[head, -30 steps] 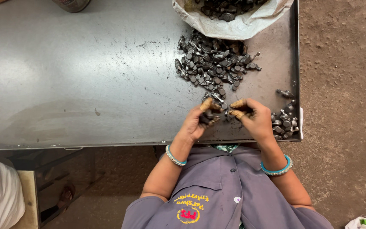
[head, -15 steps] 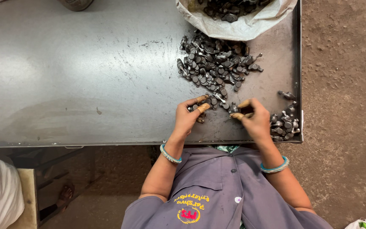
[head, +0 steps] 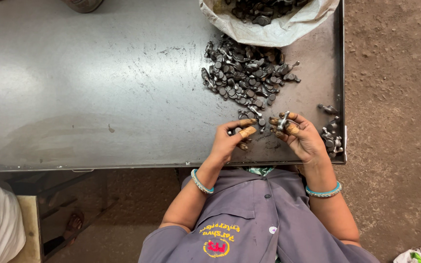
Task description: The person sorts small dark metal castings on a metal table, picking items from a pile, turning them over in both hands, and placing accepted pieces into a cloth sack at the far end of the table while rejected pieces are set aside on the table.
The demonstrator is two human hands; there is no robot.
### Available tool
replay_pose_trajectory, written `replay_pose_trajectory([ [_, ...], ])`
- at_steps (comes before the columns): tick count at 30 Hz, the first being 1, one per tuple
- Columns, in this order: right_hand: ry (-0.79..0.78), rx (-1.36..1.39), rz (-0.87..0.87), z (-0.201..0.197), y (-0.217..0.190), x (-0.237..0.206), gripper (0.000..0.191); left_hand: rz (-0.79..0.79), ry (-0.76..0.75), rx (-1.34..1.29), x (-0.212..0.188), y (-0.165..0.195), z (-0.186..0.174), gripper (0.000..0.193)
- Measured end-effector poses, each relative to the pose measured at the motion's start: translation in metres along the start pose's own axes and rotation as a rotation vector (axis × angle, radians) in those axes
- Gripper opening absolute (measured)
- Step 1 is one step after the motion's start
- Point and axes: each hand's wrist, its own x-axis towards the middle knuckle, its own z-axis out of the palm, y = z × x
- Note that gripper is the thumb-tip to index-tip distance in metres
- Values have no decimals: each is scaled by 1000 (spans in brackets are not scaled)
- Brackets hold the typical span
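A small dark forged metal part [head: 282, 120] sits pinched in my right hand [head: 300, 136], just above the grey steel surface [head: 98, 87]; my left hand [head: 230, 141] curls its fingertips over another such part [head: 238, 130]. Beyond lies the main heap of dark parts [head: 244, 78], spilling from a white sack [head: 274, 29]. A smaller cluster [head: 331, 136] rests by the right edge, so I judge most remains unhandled.
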Motion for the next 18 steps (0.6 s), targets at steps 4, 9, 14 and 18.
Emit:
replay_pose_trajectory([
  [4,-175,-262,-226,22,11,-3,24,-208,-41,-307,3,0,10,32],
  [9,-121,-928,-532,52,8,-6,28,-323,24,-504,8,4,2,31],
  [14,240,-1577,-695,68,21,4,45,-183,65,-416,8,14,-24,20],
  [18,268,-1641,-757,66,34,8,44,-144,135,-332,8,20,-30,23],
])
